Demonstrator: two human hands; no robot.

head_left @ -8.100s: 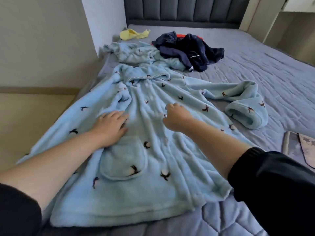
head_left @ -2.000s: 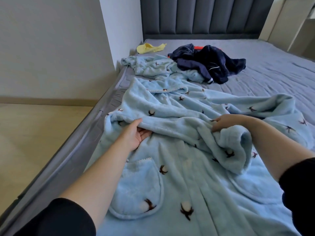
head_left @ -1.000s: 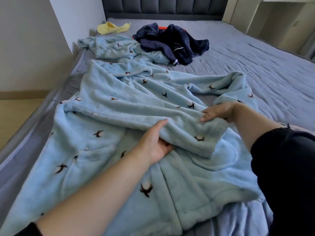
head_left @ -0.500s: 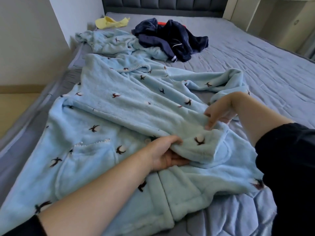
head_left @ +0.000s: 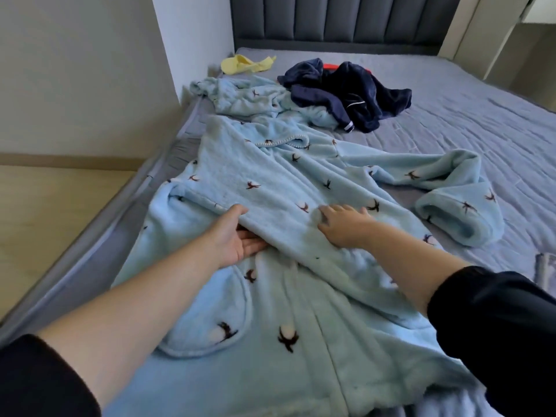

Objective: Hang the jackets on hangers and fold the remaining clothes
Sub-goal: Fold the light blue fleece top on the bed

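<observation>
Robe, pale blue fleece, lies front-up along the left side of the bed, hem toward the person. At the left, its patch pocket lies flat and I see nothing in it. The left hand is palm-up under the edge of a sleeve folded across the front, thumb over the top, so it pinches that edge. Half a second ago the right hand was gripping that sleeve near its cuff. Now it rests on top of the sleeve with fingers spread, and the sleeve lies flatter.

I judge that the first sleeve fold is about set and is being smoothed. The other sleeve sprawls out to the right with its cuff open, so it probably gets folded in next, before the body is folded up.

Further up the bed, left to right, wait a yellow cloth, a crumpled piece in the same blue fleece, and a navy garment lying partly on it. No hanger shows.
</observation>
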